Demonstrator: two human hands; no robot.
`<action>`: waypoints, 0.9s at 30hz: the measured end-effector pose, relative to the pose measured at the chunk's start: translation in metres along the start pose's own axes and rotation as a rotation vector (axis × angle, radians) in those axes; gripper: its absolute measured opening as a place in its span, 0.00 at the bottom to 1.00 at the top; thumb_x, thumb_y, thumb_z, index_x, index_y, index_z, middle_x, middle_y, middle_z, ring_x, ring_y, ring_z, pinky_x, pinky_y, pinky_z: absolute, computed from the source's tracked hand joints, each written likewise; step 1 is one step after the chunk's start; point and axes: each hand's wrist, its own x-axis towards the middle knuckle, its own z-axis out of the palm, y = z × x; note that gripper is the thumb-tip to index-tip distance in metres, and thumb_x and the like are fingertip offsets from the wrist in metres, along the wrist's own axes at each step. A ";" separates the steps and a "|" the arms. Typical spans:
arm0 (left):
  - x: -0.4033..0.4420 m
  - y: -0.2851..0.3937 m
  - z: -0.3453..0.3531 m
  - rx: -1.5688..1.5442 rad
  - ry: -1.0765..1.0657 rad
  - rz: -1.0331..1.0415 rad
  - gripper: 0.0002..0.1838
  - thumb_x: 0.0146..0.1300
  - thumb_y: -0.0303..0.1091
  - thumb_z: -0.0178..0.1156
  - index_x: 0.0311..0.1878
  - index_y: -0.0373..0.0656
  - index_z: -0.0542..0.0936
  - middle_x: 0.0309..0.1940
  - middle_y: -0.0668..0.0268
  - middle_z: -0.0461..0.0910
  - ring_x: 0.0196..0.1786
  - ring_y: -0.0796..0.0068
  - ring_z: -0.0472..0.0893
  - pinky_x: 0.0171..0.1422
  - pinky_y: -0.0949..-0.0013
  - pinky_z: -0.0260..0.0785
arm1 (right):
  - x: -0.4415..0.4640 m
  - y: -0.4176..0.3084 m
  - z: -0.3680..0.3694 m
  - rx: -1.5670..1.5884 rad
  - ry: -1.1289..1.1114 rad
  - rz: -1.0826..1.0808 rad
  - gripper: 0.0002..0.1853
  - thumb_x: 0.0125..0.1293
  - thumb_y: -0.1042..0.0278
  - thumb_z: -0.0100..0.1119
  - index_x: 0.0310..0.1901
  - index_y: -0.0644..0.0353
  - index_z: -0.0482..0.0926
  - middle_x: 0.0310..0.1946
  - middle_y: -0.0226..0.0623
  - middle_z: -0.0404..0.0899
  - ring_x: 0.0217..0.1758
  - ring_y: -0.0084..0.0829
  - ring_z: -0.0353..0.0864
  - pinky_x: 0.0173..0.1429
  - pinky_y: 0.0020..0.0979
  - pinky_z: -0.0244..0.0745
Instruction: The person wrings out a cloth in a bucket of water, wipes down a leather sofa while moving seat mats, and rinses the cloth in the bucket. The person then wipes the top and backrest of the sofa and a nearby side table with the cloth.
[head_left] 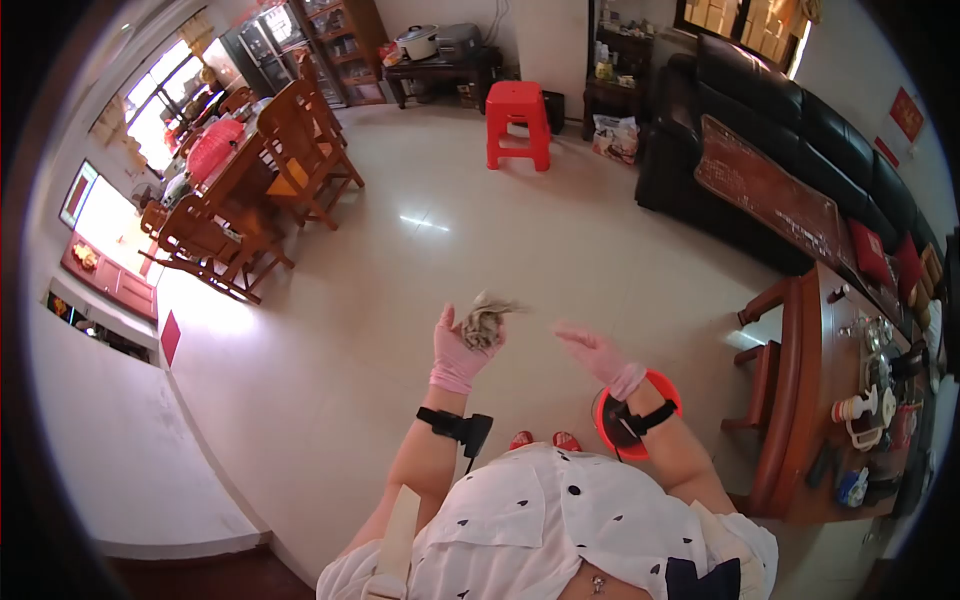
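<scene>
A crumpled grey-brown, cloth-like clump (482,328) is in the air above the pale tiled floor (375,265), within the pink-gloved left hand (463,357); that grip is partly closed around it. The pink-gloved right hand (598,357) is apart from the clump, its grip open, fingers extended, holding nothing. Below the right wrist, partly hidden by the arm, stands a round red plastic bucket (670,388); its inside looks dark, contents unclear. 2 red shoes (566,441) are near it. Farther off, a printed white plastic bag (615,139) stands by the black leather sofa (750,82); I cannot tell what fills it.
</scene>
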 end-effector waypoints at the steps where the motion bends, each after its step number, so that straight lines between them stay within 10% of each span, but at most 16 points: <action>1: 0.003 -0.007 0.004 -0.032 -0.101 -0.084 0.32 0.68 0.57 0.39 0.56 0.35 0.72 0.50 0.53 0.76 0.52 0.58 0.74 0.53 0.57 0.69 | 0.008 -0.008 0.008 -0.050 0.004 -0.157 0.19 0.67 0.69 0.53 0.59 0.60 0.73 0.58 0.35 0.72 0.61 0.27 0.69 0.64 0.28 0.64; 8: 0.012 -0.034 0.008 0.033 -0.120 -0.193 0.42 0.67 0.66 0.32 0.65 0.33 0.62 0.57 0.52 0.71 0.58 0.56 0.72 0.62 0.51 0.65 | 0.037 -0.039 0.055 -0.387 0.491 -0.685 0.32 0.63 0.65 0.57 0.67 0.62 0.59 0.66 0.48 0.59 0.70 0.41 0.58 0.70 0.36 0.56; 11: 0.017 -0.038 -0.006 0.187 -0.141 -0.254 0.42 0.66 0.68 0.32 0.62 0.34 0.65 0.57 0.53 0.72 0.56 0.59 0.73 0.59 0.53 0.67 | 0.045 -0.037 0.064 -0.431 0.468 -0.623 0.35 0.60 0.59 0.61 0.66 0.64 0.62 0.67 0.49 0.57 0.70 0.45 0.57 0.72 0.40 0.53; 13: 0.039 -0.037 -0.048 -0.032 -0.585 -0.455 0.39 0.66 0.68 0.34 0.56 0.38 0.69 0.54 0.57 0.73 0.52 0.62 0.75 0.55 0.56 0.70 | 0.042 -0.032 0.076 -0.604 0.241 -0.598 0.35 0.59 0.56 0.61 0.65 0.62 0.63 0.65 0.50 0.60 0.69 0.47 0.59 0.71 0.40 0.54; 16: 0.046 -0.042 -0.080 0.378 -0.141 0.005 0.36 0.65 0.67 0.37 0.50 0.41 0.73 0.51 0.59 0.75 0.50 0.63 0.75 0.51 0.57 0.72 | 0.021 -0.023 0.087 -0.685 0.139 -0.635 0.28 0.59 0.56 0.62 0.60 0.58 0.70 0.58 0.50 0.68 0.62 0.50 0.65 0.67 0.41 0.60; 18: 0.007 -0.047 -0.046 0.223 -0.310 -0.215 0.36 0.66 0.67 0.34 0.48 0.40 0.74 0.47 0.63 0.76 0.51 0.64 0.75 0.56 0.58 0.68 | 0.025 -0.003 0.076 -0.484 0.052 -0.636 0.20 0.61 0.60 0.60 0.53 0.59 0.75 0.54 0.47 0.71 0.57 0.47 0.70 0.61 0.40 0.66; 24: 0.017 -0.030 -0.049 0.582 -0.470 -0.715 0.43 0.66 0.67 0.35 0.70 0.40 0.54 0.68 0.52 0.57 0.67 0.50 0.61 0.67 0.47 0.55 | -0.010 0.077 0.026 0.072 0.495 0.102 0.10 0.64 0.66 0.54 0.44 0.59 0.77 0.39 0.36 0.76 0.41 0.33 0.76 0.44 0.30 0.74; 27: 0.052 0.013 -0.083 1.038 -0.185 -0.631 0.40 0.67 0.65 0.38 0.70 0.41 0.55 0.69 0.51 0.57 0.68 0.49 0.60 0.66 0.45 0.55 | -0.077 0.105 -0.008 0.119 0.739 0.538 0.09 0.66 0.63 0.51 0.41 0.55 0.78 0.28 0.26 0.76 0.31 0.22 0.76 0.32 0.25 0.73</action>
